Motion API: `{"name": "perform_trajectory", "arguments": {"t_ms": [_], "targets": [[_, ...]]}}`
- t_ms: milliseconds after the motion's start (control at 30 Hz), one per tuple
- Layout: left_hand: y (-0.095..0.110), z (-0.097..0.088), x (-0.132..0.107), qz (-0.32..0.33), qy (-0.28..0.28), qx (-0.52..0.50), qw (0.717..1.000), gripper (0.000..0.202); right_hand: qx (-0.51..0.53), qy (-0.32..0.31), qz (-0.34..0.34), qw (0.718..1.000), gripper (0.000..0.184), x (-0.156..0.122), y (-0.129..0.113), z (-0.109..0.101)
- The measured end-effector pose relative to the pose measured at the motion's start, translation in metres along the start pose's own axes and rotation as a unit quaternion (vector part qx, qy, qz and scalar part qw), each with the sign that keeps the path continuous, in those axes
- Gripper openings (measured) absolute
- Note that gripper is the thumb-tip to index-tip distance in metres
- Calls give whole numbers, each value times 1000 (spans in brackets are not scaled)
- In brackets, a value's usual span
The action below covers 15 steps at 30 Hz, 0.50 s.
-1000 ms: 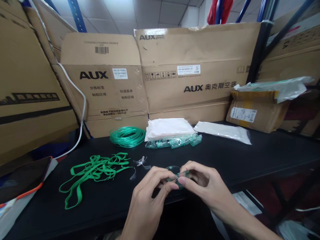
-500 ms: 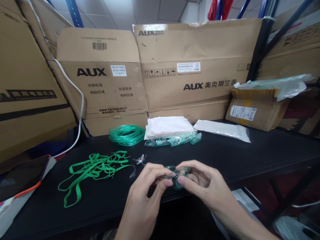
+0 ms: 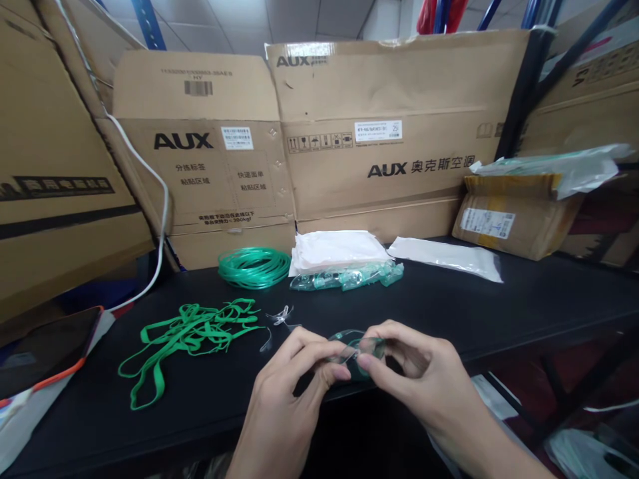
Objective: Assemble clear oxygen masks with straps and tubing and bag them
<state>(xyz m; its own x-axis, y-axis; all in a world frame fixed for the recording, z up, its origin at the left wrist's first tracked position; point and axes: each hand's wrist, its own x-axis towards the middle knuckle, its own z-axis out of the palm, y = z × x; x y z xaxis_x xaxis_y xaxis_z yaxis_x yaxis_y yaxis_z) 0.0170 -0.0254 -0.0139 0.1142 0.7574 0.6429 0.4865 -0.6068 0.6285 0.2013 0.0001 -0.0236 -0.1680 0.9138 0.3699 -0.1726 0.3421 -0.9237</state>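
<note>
Between my hands, near the table's front edge, is a see-through green face mask, partly hidden by my fingers. My right hand is closed on the mask, pinching its edge with thumb and fingers. With thumb and fingertips together, my left hand pinches a small clear plastic strip against the mask. Whether the strip is joined to it I cannot tell. Just beyond my left hand lie a few loose clear plastic pieces. A tangle of green elastic straps is to the left.
Behind my hands are a coil of green tubing, a stack of white packets, bagged green masks and a flat white packet. Large cardboard boxes wall the back. A phone lies at the left edge.
My hands have turned the mask slightly and my right hand has shifted a little to the right, so more of the mask shows. The view has moved slightly.
</note>
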Motion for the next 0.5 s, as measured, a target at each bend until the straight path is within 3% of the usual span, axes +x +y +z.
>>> {"name": "perform_trajectory", "arguments": {"t_ms": [267, 500], "targets": [[1, -2, -2, -6, -19, 38, 999, 22, -27, 3, -54, 998, 8, -1, -2, 2], [1, -1, -5, -19, -28, 28, 999, 22, -20, -16, -34, 999, 8, 0, -6, -3]]}}
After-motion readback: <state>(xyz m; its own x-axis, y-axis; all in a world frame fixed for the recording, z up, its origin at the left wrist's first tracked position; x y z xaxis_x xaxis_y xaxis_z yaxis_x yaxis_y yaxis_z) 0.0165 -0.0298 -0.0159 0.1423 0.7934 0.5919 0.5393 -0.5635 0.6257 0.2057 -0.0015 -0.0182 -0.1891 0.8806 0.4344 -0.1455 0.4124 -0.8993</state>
